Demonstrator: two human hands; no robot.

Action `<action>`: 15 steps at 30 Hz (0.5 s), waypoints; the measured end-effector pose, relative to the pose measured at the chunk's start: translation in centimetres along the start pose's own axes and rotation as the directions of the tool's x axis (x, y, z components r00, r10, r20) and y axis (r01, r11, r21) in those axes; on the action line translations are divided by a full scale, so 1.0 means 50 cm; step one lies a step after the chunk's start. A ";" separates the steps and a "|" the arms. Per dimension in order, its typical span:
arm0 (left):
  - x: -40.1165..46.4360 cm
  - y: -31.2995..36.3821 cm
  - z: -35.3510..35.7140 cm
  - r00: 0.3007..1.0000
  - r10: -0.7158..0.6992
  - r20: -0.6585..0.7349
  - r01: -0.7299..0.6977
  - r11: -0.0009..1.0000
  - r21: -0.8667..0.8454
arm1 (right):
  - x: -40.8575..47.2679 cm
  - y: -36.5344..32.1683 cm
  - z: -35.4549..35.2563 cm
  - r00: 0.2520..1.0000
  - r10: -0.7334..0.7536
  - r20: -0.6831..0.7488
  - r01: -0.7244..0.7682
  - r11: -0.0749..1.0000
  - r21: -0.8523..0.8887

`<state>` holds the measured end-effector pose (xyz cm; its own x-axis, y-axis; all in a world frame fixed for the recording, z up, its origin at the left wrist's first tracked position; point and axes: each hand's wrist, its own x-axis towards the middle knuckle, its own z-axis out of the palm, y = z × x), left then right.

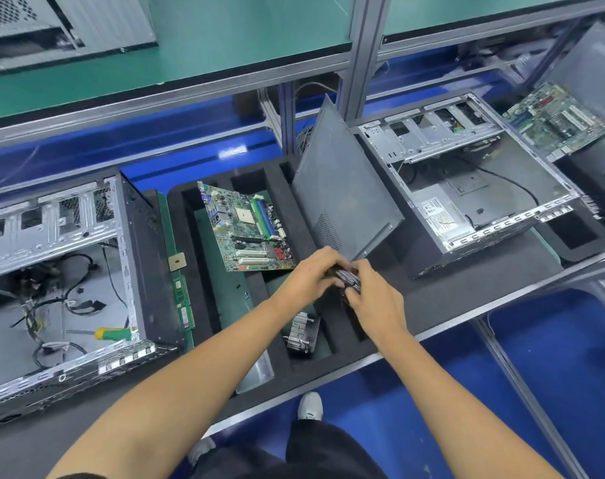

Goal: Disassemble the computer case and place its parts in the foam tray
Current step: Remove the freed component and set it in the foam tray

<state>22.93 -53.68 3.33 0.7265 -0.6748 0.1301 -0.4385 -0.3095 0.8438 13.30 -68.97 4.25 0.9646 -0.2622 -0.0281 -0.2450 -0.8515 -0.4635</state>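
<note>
At the frame's centre your left hand [309, 271] and right hand [373, 299] both curl their fingers around a small dark part [346, 276] (too hidden to identify), held over the foam tray [256, 371] probably to seat it in a slot.

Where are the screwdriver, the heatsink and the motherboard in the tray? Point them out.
screwdriver [112, 333], head view, on its yellow-green handle.
heatsink [299, 335], head view, on its metal fins.
motherboard [247, 226], head view, on the board's middle.

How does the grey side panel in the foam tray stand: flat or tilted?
Tilted. The side panel stands on its lower edge in the foam tray, its top leaning away toward the shelf post.
</note>
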 end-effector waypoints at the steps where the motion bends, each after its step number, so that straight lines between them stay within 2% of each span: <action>1: 0.000 -0.003 0.007 0.998 -0.026 -0.051 0.026 1.000 -0.005 | -0.005 0.006 0.001 1.000 0.021 -0.009 -0.020 0.999 0.032; 3: -0.005 -0.022 0.019 0.984 -0.037 -0.176 0.063 0.988 0.143 | -0.016 0.018 0.003 0.994 0.085 -0.063 -0.080 0.993 0.086; 4: -0.009 -0.033 0.024 0.982 -0.046 -0.185 0.088 0.970 0.225 | -0.020 0.022 0.005 0.987 0.128 -0.093 -0.118 0.988 0.101; 6: -0.027 -0.052 0.033 0.992 -0.126 -0.027 0.128 0.947 0.294 | -0.025 0.025 0.009 0.966 0.214 -0.146 -0.197 0.972 0.124; 8: -0.046 -0.065 0.045 0.964 -0.212 0.158 0.154 0.935 0.319 | -0.022 0.022 0.009 0.944 0.272 -0.185 -0.245 0.957 0.156; 9: -0.054 -0.070 0.052 0.952 -0.228 0.202 0.155 0.933 0.324 | -0.021 0.021 0.009 0.941 0.284 -0.185 -0.255 0.953 0.165; 12: -0.063 -0.072 0.070 0.943 -0.246 0.225 0.176 0.940 0.292 | -0.024 0.014 0.015 0.949 0.278 -0.145 -0.263 0.958 0.116; 15: -0.065 -0.071 0.088 0.931 -0.252 0.262 0.154 0.926 0.344 | -0.037 0.014 0.036 0.950 0.306 -0.066 -0.302 0.951 0.060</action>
<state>19.81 -53.31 -2.38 0.6486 -0.7262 -0.2281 -0.4765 -0.6211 0.6222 11.51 -68.27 2.40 0.8346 -0.5398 -0.1097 -0.5187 -0.7034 -0.4860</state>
